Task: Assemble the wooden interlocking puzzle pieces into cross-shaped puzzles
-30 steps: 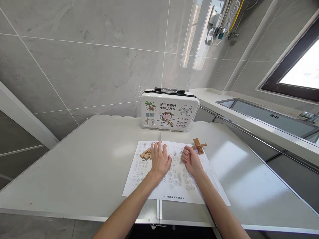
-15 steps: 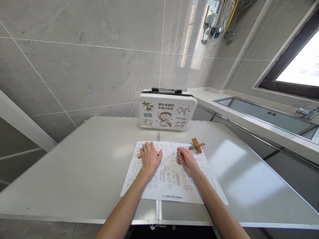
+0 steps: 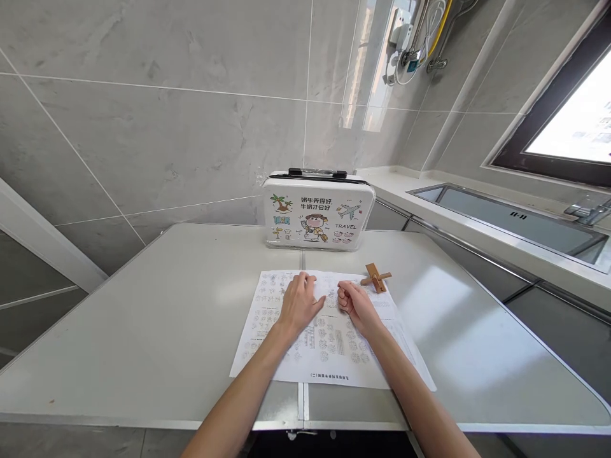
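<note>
My left hand (image 3: pixel 298 300) lies palm down on a printed instruction sheet (image 3: pixel 329 356), its fingers cupped together over the wooden blocks, which it now hides. My right hand (image 3: pixel 356 303) rests beside it on the sheet, curled into a loose fist; what it holds, if anything, is hidden. A small wooden cross-shaped puzzle piece (image 3: pixel 376 278) lies on the sheet's far right corner, just beyond my right hand and not touching it.
A white cartoon-printed carry case (image 3: pixel 317 213) stands upright at the back of the grey table (image 3: pixel 143 318), against the tiled wall. A counter with a steel sink (image 3: pixel 515 219) runs along the right. The table's front edge is near my elbows.
My left hand went left over the wooden blocks, then slid back right toward my right hand; the blocks no longer show. My right hand shifted slightly left.
</note>
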The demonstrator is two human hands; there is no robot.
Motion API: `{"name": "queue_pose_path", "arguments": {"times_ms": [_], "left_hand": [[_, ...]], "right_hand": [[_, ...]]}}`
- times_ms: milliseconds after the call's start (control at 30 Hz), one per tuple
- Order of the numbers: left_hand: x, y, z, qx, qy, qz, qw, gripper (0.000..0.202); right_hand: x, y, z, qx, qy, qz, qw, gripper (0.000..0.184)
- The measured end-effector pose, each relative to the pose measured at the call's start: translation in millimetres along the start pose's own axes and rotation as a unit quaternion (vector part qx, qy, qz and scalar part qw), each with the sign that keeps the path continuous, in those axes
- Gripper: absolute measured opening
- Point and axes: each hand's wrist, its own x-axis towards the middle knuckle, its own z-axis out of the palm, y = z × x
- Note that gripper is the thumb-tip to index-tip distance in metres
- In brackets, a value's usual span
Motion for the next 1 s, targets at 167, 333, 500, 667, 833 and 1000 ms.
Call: {"name": "queue_pose_path", "arguments": {"times_ms": [167,333,500,667,833,1000], "left_hand": [[-3,11,-4.4,-0.079,-0.054,0.126,0.987,0.043],[-2,14,-9.6,-0.072,-0.004,0.072,0.995,0.042],[1,13,-8.7,-0.041,0.039,0.005,0.998,0.022],[2,7,0.0,-0.020,0.079,-0.084,0.993,0.022],[1,4,7.2,-0.073,0.044,-0.119,0.989,0.020],[-2,4,14.0,-0.135,0.032,-0.079,0.987,0.013]], "right_hand": [[1,2,0,-0.004,-0.003,-0.012,1.000,0.039],[0,3,2,-0.041,0.014,-0.012,0.999,0.038],[-3,7,8,-0.107,0.013,-0.030,0.994,0.039],[-6,12,13,-0.220,-0.016,-0.067,0.973,0.044],[-7,18,11,-0.344,-0.019,-0.152,0.927,0.038],[-9,21,12,-0.442,-0.047,-0.195,0.874,0.029]]}}
